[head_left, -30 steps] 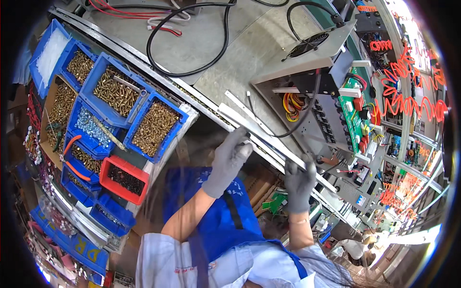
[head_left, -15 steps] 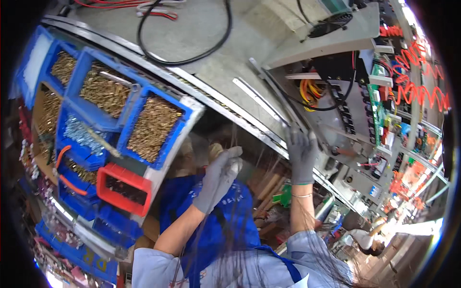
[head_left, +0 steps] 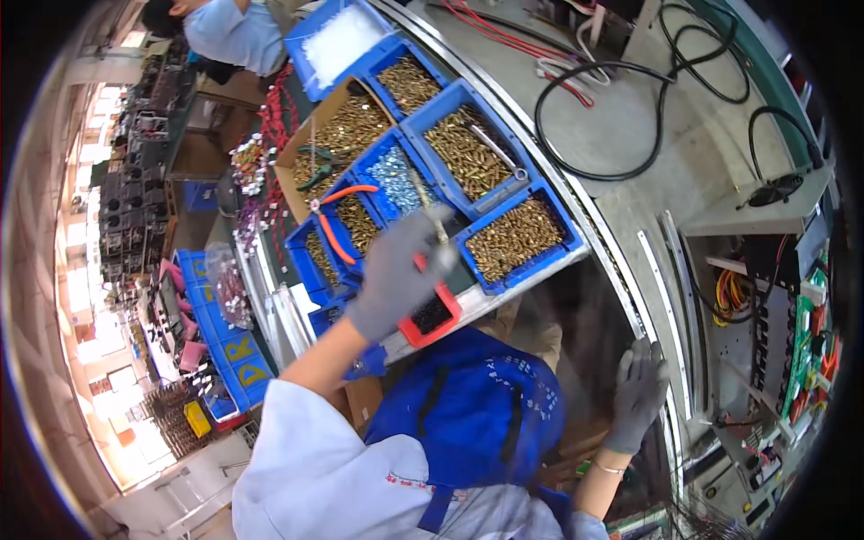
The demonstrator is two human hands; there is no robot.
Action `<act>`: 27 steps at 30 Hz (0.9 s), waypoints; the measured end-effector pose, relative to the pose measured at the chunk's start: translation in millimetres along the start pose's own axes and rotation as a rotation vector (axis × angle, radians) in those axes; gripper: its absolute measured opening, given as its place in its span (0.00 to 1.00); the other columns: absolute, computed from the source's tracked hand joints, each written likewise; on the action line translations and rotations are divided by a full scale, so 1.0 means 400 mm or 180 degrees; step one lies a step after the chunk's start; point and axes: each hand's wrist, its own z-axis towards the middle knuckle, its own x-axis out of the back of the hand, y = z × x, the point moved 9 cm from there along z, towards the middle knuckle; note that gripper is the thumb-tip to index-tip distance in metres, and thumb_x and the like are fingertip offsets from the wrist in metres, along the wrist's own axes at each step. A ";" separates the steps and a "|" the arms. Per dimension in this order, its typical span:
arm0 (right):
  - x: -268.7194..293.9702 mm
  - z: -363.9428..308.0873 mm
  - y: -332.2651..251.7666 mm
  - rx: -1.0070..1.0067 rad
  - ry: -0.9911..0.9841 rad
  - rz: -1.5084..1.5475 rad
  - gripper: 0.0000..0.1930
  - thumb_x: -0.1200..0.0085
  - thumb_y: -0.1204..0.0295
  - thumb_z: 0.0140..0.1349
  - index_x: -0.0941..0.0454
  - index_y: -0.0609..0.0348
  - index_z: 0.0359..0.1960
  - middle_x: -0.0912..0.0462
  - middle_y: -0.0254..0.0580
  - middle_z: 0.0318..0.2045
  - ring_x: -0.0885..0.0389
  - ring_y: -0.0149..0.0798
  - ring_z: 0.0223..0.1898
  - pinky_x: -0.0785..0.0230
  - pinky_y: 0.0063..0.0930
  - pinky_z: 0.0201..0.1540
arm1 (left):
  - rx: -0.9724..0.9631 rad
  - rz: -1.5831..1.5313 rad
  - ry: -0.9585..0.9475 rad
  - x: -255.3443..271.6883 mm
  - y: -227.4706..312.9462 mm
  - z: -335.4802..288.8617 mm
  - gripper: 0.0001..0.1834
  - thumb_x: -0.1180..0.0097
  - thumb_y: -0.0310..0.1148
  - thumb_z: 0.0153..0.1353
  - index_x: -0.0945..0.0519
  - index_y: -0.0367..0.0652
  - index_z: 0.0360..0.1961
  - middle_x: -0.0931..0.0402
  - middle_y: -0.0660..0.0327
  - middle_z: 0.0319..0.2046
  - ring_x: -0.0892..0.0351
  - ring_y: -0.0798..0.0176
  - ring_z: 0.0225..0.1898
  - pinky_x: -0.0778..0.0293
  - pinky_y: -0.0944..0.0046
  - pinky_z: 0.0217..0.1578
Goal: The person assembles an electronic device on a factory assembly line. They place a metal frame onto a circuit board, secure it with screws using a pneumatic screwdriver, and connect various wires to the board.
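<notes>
Hands gloved, left hand [head_left: 402, 274] over red bin [head_left: 434, 317]

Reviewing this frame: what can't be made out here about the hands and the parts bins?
- Left hand, head view: motion blur hides whether its fingers grip the thin rod-like thing above the red bin.
- Red bin: the hand covers most of it; contents are dark, too small to identify.
- Right hand: its palm side faces away, so any contact with the table edge is hidden.
- Blue bins: individual brass parts too small to tell.
</notes>
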 end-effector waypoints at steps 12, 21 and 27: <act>-0.012 -0.101 0.131 -0.0438 -0.0020 -0.0453 0.28 0.52 0.61 0.69 0.40 0.61 0.68 0.31 0.48 0.60 0.31 0.41 0.59 0.34 0.36 0.60 | -0.1518 0.1686 -0.0258 0.058 -0.013 0.083 0.13 0.41 0.29 0.52 0.21 0.46 0.41 0.23 0.55 0.38 0.18 0.52 0.36 0.22 0.55 0.34; -0.113 -0.130 0.159 -0.0677 -0.0432 -0.0427 0.35 0.45 0.56 0.62 0.38 0.67 0.65 0.25 0.47 0.51 0.24 0.40 0.50 0.29 0.35 0.54 | -0.2405 0.2114 -0.1374 -0.117 -0.068 0.040 0.11 0.48 0.30 0.57 0.22 0.46 0.42 0.25 0.55 0.39 0.21 0.51 0.35 0.25 0.52 0.32; -0.124 -0.164 0.128 -0.0583 -0.0458 -0.0352 0.29 0.51 0.61 0.67 0.37 0.67 0.64 0.24 0.49 0.51 0.22 0.41 0.49 0.28 0.36 0.53 | -0.2379 0.2220 -0.1138 0.056 0.094 -0.014 0.23 0.41 0.24 0.47 0.24 0.41 0.49 0.24 0.53 0.47 0.23 0.49 0.43 0.27 0.52 0.41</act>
